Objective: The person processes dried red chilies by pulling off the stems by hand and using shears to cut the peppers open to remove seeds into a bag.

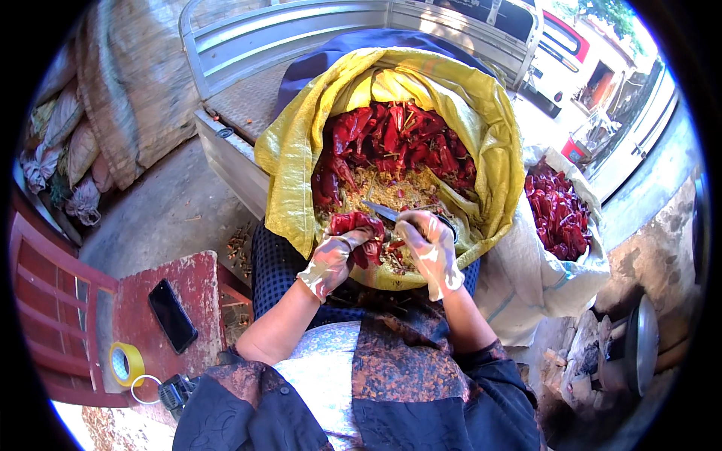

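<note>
In front of me a yellow woven sack (289, 177) lies wide open, its rim rolled back. Dried red chili peppers (391, 131) are heaped at its far side, with pale seeds and stem bits (391, 188) nearer me. My left hand (331, 263), in a light patterned glove, is closed around some red chili peppers (357, 225) above the near part of the sack. Close by on the right, my gloved right hand (429, 246) grips scissors (381, 210). Their pointed metal blade reaches left toward the peppers, and most of the handle is hidden by the hand.
A white sack (519, 278) full of red peppers (556, 210) stands at the right. On the left, a worn red chair (143, 301) bears a black phone (172, 316) and yellow tape roll (126, 364). A metal truck bed (244, 169) is behind; a round metal lid (641, 346) stands lower right.
</note>
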`<act>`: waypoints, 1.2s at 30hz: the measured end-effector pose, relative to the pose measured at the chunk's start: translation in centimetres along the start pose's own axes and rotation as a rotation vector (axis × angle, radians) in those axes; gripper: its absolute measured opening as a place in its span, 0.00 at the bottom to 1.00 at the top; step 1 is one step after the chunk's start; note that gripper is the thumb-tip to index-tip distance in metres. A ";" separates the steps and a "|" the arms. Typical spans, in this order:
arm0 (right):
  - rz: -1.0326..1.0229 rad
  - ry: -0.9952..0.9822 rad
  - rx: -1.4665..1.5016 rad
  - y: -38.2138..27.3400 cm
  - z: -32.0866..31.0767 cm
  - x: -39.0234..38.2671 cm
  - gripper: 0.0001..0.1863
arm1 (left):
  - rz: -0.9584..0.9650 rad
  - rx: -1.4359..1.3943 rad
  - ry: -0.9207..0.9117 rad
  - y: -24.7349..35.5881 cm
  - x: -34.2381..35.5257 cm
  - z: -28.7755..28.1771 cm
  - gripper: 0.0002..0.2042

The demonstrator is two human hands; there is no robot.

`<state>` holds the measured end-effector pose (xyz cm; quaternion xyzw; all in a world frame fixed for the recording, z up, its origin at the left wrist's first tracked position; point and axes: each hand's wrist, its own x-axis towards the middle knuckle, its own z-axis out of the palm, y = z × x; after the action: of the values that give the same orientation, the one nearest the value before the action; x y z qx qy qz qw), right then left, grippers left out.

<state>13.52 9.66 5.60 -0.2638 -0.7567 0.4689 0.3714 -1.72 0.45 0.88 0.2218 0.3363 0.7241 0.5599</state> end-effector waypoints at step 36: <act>-0.304 -0.114 -0.711 1.0 -5.7 1.5 0.12 | 0.391 0.607 -0.003 -2.5 -0.7 -0.3 0.13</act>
<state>17.34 14.09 6.79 -0.2345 -0.9218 0.1308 0.2795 -0.14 0.09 -1.13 0.4392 0.4861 0.6845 0.3198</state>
